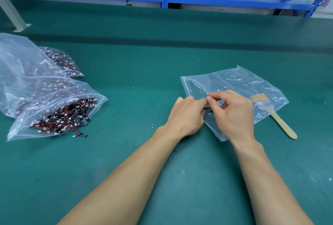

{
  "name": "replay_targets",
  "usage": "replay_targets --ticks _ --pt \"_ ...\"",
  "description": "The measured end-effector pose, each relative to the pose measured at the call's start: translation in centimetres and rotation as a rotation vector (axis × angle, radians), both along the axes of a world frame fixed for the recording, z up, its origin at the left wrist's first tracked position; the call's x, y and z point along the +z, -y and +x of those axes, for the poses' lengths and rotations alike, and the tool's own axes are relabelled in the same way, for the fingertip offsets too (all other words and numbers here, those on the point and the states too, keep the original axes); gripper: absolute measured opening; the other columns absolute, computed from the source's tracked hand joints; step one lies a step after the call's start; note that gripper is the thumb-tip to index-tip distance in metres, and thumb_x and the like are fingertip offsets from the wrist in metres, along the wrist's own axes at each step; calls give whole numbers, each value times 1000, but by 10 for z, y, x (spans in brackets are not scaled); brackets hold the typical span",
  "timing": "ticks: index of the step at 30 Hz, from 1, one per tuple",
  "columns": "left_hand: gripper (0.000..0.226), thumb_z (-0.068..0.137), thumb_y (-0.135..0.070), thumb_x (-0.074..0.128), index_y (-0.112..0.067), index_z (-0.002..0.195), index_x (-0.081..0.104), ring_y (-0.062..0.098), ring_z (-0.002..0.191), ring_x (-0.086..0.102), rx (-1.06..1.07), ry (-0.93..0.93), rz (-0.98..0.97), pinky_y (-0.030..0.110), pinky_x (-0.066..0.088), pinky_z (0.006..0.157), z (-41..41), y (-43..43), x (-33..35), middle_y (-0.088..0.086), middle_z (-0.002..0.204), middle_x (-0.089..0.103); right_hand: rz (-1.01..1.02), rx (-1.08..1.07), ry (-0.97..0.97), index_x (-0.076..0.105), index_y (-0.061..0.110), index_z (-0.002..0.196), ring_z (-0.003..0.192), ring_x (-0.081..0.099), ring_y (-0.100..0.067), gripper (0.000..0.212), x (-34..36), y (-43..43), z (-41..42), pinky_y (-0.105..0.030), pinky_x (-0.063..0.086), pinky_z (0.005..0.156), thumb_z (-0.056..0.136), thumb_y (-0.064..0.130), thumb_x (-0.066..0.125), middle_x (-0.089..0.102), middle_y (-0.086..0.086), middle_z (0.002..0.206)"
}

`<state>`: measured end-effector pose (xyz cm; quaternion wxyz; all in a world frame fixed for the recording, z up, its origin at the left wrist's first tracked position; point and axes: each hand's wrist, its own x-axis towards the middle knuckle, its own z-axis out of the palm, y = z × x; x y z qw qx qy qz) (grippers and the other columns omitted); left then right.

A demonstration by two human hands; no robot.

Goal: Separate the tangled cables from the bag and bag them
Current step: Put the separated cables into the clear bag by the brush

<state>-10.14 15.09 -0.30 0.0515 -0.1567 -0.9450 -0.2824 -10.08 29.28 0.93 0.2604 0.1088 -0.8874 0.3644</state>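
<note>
Both of your hands meet at the mouth of the clear bag [239, 82], which lies flat on the bench [144, 66] a little right of centre. Your left hand [187, 114] has its fingers curled against the bag's lip. Your right hand [232, 114] brings thumb and forefinger together in a tight grip at the same spot, so both grips are closed on the plastic. A small dark piece with a white end shows just below your fingertips. It looks like one cable at the opening, but you cannot tell from here whether it is pinched or already inside.

The relation that matters is this. The bag's mouth runs along its left edge and faces left, while its body stretches away to the right, lying over the head of a wooden-handled brush [282, 125]. The tangled cables [68, 114] sit well apart on the far left, spilling from the open mouth of the supply bag [90, 96], with one loose cable [82, 135] on the bench just beside it. More filled bags [61, 60] lie behind.

So your left hand is the nearer one to the pile, and the likely next reach goes leftward across bare bench. The right hand seems better placed to stay and keep the lip lifted, because the thin plastic may well fall shut once released. Little appears bagged yet, so the task looks to be near its start.
</note>
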Motion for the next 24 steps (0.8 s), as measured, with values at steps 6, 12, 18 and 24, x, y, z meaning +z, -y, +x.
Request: replay_targets --ticks 6,12,18,24 --pt "33 99 -16 48 -33 122 66 18 90 46 3 -31 117 33 37 85 8 16 3 -14 93 66 42 -2 44 80 20 93 66 62 -18 7 0 -1 -1 -41 54 70 88 21 75 74 4 87" --pt "7 95 -33 59 -32 96 66 4 75 47 -3 -34 120 35 49 78 37 45 12 -18 92 69 146 0 209 79 29 88 75 66 -17 11 1 -3 2 -42 56 74 81 37 81 70 15 79" --pt "38 91 -54 61 -23 70 56 11 60 51 -135 -29 19 35 47 59 73 67 19 -11 61 58 166 -21 321 72 40 80 73 63 -1 45 0 -1 8 -30 49 68 59 79 71 62 28 70" --pt "45 89 -46 65 -16 60 48 18 53 44 -266 -33 -68 30 40 52 90 75 24 -4 51 49 127 -8 177 77 31 85 69 61 -6 27 2 10 13 -30 49 68 79 57 69 68 22 79"
